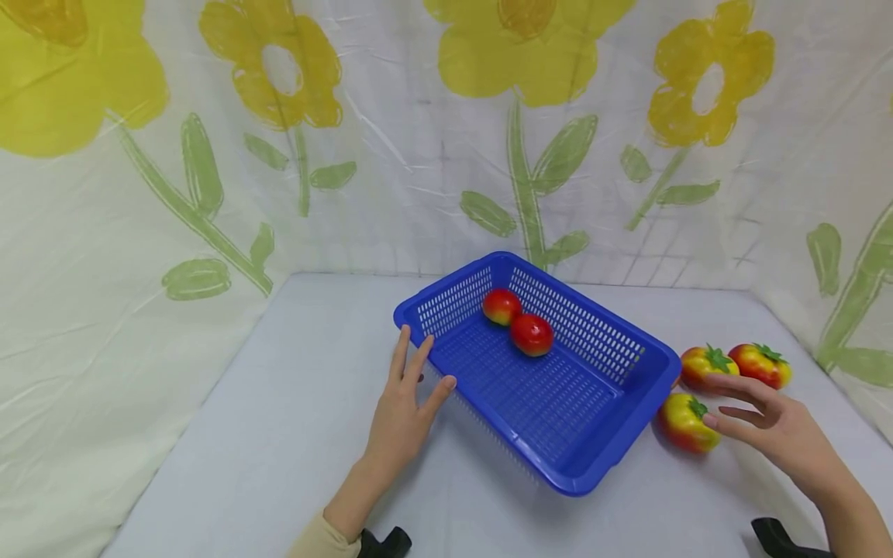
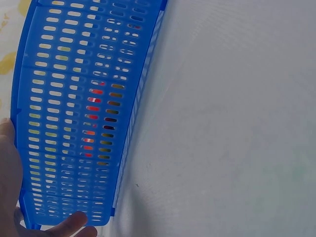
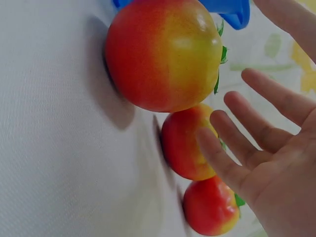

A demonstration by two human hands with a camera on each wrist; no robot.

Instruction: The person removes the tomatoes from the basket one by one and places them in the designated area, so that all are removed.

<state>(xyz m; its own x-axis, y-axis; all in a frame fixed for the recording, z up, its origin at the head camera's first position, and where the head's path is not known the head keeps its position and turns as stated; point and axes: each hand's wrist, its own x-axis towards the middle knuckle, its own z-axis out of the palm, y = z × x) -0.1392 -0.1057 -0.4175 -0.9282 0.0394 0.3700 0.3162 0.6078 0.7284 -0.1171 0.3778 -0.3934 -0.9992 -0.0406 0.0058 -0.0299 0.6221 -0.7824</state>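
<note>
A blue slotted plastic basket (image 1: 558, 411) stands at an angle on the table, with two round red fruits (image 1: 532, 335) inside. My left hand (image 1: 401, 422) is at its left corner, fingers extended and spread along the rim; the left wrist view shows fingertips by the basket's end wall (image 2: 74, 187). At the basket's right end lies a yellow-and-red tomato (image 1: 687, 423) with a green leafy top. My right hand (image 1: 781, 426) hovers over it, fingers spread and slightly bent; in the right wrist view a gap shows between the fingers and the nearest tomato (image 3: 163, 54).
Two more tomatoes with green tops, one (image 1: 706, 366) near the basket and another (image 1: 760, 366) farther right, lie behind the right hand. The white table (image 1: 279, 403) meets a hanging sheet (image 1: 391, 194) with painted yellow flowers at its back and sides.
</note>
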